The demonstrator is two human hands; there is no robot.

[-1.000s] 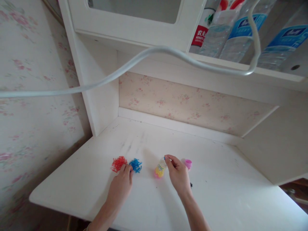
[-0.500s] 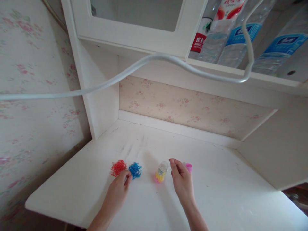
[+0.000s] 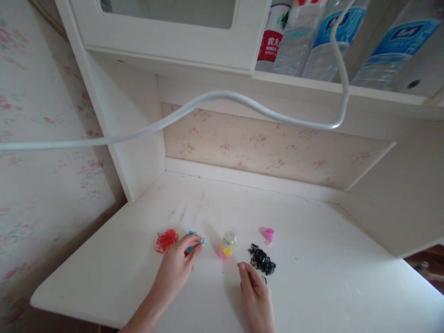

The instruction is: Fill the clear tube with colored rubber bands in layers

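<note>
Hands, two, one pinched blue piece, one bottle, three piles

Left forearm slants inward, back of the left hand facing up, thumb and forefinger pinched at the tips. Right hand sits a bit closer to the body, fingers curled, thumb against the index. Hands don't touch btw.
</note>
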